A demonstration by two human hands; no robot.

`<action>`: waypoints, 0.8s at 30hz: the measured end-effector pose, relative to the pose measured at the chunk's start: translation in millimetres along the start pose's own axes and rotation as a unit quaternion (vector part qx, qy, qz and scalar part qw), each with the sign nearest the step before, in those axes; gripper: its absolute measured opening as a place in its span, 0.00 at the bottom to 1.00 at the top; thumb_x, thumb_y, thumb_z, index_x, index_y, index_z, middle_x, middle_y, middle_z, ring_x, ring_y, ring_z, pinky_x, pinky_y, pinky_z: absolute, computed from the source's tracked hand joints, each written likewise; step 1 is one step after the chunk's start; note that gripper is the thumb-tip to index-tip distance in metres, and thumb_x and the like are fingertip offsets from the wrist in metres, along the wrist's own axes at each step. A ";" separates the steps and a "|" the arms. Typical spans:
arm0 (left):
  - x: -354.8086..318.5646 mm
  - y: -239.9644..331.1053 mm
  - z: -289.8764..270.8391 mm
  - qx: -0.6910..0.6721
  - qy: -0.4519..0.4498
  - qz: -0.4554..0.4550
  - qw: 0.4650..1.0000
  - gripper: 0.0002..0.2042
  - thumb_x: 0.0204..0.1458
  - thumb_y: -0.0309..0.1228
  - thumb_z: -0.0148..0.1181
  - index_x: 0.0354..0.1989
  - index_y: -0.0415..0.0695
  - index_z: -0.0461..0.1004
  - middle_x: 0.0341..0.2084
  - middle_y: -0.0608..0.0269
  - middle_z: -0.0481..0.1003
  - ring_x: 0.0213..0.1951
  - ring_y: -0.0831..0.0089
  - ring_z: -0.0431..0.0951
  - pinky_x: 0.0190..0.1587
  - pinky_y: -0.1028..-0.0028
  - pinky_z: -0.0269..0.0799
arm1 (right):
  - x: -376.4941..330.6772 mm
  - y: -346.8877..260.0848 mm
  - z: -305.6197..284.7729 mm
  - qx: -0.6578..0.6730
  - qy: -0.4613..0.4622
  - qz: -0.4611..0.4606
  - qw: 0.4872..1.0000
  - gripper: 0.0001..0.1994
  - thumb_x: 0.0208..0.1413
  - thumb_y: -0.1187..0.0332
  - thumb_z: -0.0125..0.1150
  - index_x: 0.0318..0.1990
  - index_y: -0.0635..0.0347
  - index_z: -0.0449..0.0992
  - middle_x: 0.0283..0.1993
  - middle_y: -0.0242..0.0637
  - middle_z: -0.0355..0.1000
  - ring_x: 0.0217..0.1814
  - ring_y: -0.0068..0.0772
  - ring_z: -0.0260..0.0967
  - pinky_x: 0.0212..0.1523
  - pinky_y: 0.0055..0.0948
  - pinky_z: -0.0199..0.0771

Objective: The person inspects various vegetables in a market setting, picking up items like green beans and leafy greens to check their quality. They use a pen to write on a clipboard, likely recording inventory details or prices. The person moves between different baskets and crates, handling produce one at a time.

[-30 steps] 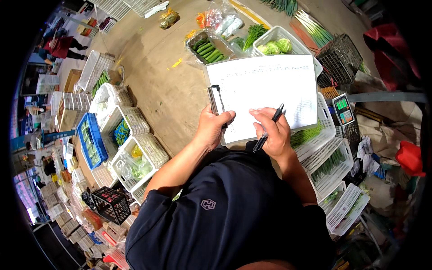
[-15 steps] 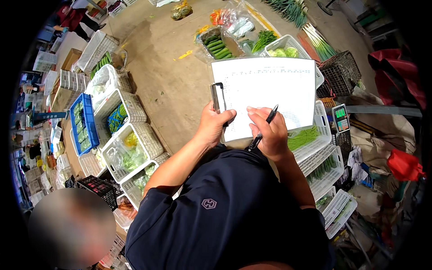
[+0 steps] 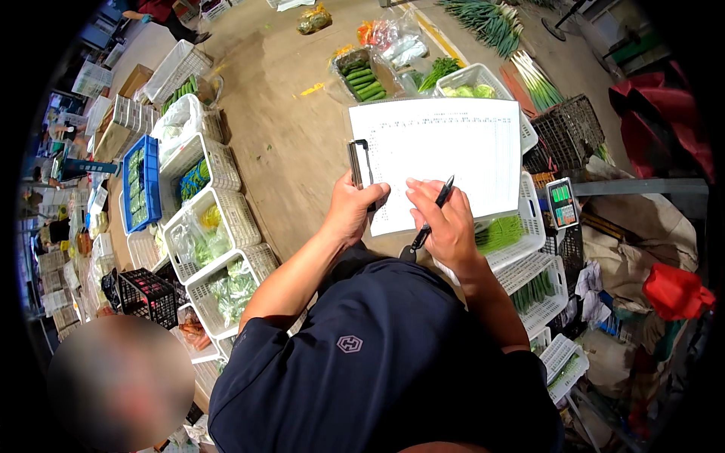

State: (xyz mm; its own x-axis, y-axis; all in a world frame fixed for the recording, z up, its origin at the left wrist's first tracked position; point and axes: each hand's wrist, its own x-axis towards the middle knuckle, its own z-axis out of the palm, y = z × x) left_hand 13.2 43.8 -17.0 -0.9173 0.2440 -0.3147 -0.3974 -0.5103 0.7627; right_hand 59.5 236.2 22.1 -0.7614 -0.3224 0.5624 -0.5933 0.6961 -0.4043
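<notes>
My left hand [image 3: 356, 205] grips a clipboard [image 3: 355, 162] at its clip edge, thumb on top and fingers underneath. Clamped to the board is a white printed sheet [image 3: 445, 155] with rows of small print, too fine to make out. Between the fingers of my right hand [image 3: 444, 219] is a black pen [image 3: 432, 217], slanting across the hand. That hand rests over the lower part of the sheet. Whether its fingers touch the paper I cannot tell.
White crates of vegetables [image 3: 208, 230] line the left side, with a blue crate [image 3: 140, 185] among them. On the right are crates of green beans [image 3: 498, 235], a scale [image 3: 561, 202] and a black crate [image 3: 570, 132]. Cucumbers [image 3: 364, 79] lie ahead on the floor. A person [image 3: 162, 15] stands far left.
The clipboard and both hands have shifted slightly left in view. My grip on the board and pen is the same. The surrounding crates appear a little turned.
</notes>
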 end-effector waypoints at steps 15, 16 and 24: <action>-89.1 -67.1 27.7 -0.011 0.146 0.028 0.989 0.16 0.50 0.22 0.63 0.48 0.35 0.70 0.37 0.59 0.78 0.36 0.73 0.79 0.41 0.73 0.78 | -73.8 9.8 -17.5 0.078 -0.091 -0.062 0.991 0.19 0.46 0.81 0.63 0.49 0.63 0.76 0.53 0.42 0.77 0.54 0.48 0.72 0.54 0.41 0.70; -94.3 -70.6 20.0 -0.019 0.156 0.039 0.987 0.16 0.50 0.22 0.63 0.48 0.35 0.71 0.37 0.60 0.78 0.35 0.74 0.79 0.41 0.73 0.77 | -71.0 2.2 -14.0 0.104 -0.100 -0.060 0.988 0.19 0.47 0.81 0.63 0.50 0.65 0.76 0.53 0.44 0.77 0.54 0.49 0.72 0.55 0.42 0.69; -218.5 -90.9 -78.9 -0.169 0.351 0.155 0.908 0.17 0.52 0.22 0.59 0.51 0.34 0.68 0.41 0.54 0.78 0.41 0.69 0.80 0.44 0.69 0.78 | -57.1 -18.2 33.2 0.340 0.149 0.181 0.911 0.17 0.63 0.76 0.49 0.59 0.62 0.62 0.61 0.46 0.69 0.52 0.34 0.70 0.47 0.28 0.71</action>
State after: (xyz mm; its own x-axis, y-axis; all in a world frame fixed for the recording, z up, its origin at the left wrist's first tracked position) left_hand 247.7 -28.2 -62.1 -0.7289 -0.4794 -0.4887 0.0060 -0.7183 0.6957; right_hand 105.1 220.5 -26.5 -0.8949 0.1078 0.4331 -0.4192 0.1306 -0.8985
